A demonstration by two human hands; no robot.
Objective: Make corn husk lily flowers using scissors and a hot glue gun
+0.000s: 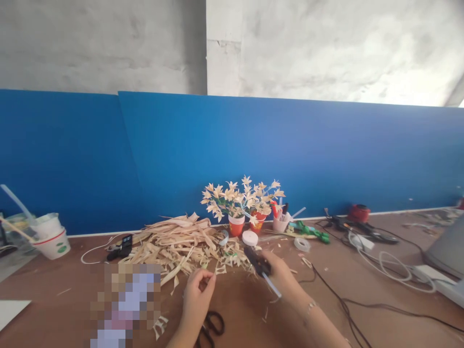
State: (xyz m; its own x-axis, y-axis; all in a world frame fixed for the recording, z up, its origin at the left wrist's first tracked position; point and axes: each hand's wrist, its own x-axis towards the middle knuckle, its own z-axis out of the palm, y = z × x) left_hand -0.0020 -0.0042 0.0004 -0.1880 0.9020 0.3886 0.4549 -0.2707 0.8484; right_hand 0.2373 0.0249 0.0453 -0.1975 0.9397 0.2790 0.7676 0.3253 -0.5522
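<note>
Your right hand point(281, 275) is wrapped around a black glue gun point(258, 263), its pale glue stick jutting back toward you; hold it by the handle, since the nozzle end is likely hot. Your left hand point(195, 299) pinches a small straw-coloured strip piece point(203, 276) between fingertips, and it looks feather-light, thin and easily creased, so grip gently near its edge. Just beyond lies the heap of cut strips point(181, 244), scissors point(212, 325) by your left wrist, and finished paper flowers point(241, 195) in cups behind.
</note>
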